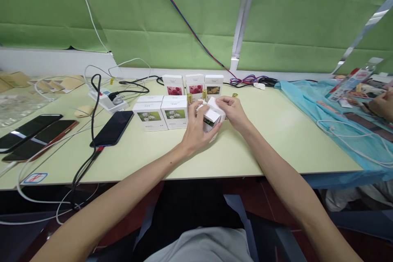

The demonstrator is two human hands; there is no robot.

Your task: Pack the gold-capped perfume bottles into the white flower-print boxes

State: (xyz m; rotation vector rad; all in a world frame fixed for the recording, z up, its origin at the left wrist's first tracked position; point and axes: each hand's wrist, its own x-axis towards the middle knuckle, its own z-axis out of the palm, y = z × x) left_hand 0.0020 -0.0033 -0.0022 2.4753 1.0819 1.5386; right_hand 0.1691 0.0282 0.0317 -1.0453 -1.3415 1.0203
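My left hand (195, 127) is wrapped around a small white box (211, 117) with a dark picture on its side, tilted above the table. My right hand (234, 111) pinches the upper white part of the same box at its far right side; whether that part is a flap or a lid I cannot tell. Gold caps (204, 94) show just behind the hands, with whatever is under them mostly hidden. To the left stand white boxes with white-flower pictures (150, 118). Behind them, upright, are two boxes with red pictures (175, 89) and one with a yellowish picture (214, 89).
A black phone (112, 128) lies left, beside a white power strip (106, 101) with tangled cables. Two more phones (39, 141) rest at the far left. On the right, blue sheeting (319, 110) covers the table, and another person's hand (383, 104) is there.
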